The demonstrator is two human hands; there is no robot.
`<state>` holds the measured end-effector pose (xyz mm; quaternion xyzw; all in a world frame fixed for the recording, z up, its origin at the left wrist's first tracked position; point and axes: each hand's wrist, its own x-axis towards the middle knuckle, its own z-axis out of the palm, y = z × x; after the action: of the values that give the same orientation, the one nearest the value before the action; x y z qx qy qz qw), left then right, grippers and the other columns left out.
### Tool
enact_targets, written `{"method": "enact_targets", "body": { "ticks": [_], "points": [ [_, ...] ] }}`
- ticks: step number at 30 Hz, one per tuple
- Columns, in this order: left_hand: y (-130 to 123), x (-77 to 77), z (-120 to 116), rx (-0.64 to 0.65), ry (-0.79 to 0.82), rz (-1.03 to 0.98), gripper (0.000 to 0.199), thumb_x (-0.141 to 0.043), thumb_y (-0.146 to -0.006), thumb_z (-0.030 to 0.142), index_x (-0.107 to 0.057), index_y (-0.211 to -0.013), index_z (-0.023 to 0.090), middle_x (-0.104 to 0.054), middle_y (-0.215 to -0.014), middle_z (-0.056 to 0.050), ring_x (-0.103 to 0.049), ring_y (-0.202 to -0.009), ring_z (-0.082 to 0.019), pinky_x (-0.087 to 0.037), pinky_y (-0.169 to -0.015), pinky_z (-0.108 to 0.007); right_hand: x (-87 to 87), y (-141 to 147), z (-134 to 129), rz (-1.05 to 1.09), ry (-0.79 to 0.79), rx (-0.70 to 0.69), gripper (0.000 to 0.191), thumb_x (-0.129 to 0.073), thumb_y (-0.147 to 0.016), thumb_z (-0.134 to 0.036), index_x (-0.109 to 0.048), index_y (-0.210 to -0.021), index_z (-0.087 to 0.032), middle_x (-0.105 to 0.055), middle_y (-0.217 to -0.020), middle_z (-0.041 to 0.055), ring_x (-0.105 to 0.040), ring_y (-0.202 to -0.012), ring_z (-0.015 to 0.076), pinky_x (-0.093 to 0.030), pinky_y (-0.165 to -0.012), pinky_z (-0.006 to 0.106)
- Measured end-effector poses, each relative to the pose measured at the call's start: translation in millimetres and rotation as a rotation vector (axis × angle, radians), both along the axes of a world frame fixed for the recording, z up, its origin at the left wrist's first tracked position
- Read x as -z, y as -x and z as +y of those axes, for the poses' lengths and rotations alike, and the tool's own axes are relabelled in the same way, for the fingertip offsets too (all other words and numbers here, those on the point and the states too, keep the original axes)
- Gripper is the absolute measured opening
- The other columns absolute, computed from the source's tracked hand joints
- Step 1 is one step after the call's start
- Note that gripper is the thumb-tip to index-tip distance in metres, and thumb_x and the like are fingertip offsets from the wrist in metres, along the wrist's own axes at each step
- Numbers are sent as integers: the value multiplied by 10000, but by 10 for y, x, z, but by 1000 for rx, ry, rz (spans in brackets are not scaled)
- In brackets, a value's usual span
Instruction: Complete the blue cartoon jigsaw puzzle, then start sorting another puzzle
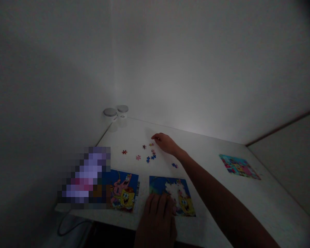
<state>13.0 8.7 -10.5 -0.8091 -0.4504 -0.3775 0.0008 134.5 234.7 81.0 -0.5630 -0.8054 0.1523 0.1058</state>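
Observation:
A partly filled cartoon puzzle [187, 203] lies near the table's front edge, with a pale gap in its middle. On its lower left part my left hand [158, 210] lies flat, fingers stretched out. My right hand [162, 141] is over the far part of the table, fingers pressed together in a pinch; whatever they hold is too small to make out. Several loose pieces lie beside and before it, among them a pink piece [138, 157], a red piece [124, 152] and a blue piece [148, 159]. A matching picture [126, 193] lies left of the puzzle.
Another colourful puzzle [239, 166] lies at the right. Two lidded jars [123, 111] stand in the back left corner. A blurred-out object [86, 179] covers the left edge, and a cable [69, 229] hangs below it. Walls border the white table [206, 151].

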Motion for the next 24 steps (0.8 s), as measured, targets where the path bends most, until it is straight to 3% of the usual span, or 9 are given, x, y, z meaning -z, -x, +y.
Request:
{"method": "enact_targets", "body": {
  "ticks": [3,6,10,18,24],
  "points": [
    [-25,41,25,-20,-58,-20,349,-346,-941,304,-624,-1118,191,-633,-1138,-54,-541,-1041,-216,-417,-934,-385,59,-243,-12,13,1,41,316,-400,-912,-126,-651,-1104,-104,-643,-1114,155,-612,-976,198,-458,-878,334],
    [-41,31,48,-17,-101,-42,355,-333,-951,315,-641,-1076,191,-646,-1116,-43,-552,-1016,-207,-412,-928,-375,107,-205,-57,35,10,8,303,-427,-916,-141,-634,-1135,-108,-632,-1122,145,-616,-937,173,-466,-852,306],
    [-35,-20,44,-30,-86,-54,346,-338,-950,297,-649,-1062,195,-652,-1111,-34,-557,-1011,-203,-406,-938,-370,110,152,-78,51,28,-111,267,-497,-909,-188,-639,-1126,-125,-619,-1128,129,-612,-938,167,-451,-856,283],
    [25,-50,-23,16,45,-2,343,-419,-911,306,-597,-1185,200,-624,-1173,-44,-536,-1069,-216,-431,-975,-393,110,943,-143,18,66,-275,346,-580,-882,-364,-615,-1132,-127,-597,-1120,163,-600,-1007,258,-454,-824,337],
    [92,-190,-39,77,158,96,366,-428,-898,237,-565,-1232,174,-593,-1213,-80,-526,-1101,-243,-454,-965,-438,83,1169,-218,-4,125,-261,191,-602,-864,-252,-632,-994,-116,-618,-1083,149,-608,-965,237,-457,-787,303]
  ]
}}
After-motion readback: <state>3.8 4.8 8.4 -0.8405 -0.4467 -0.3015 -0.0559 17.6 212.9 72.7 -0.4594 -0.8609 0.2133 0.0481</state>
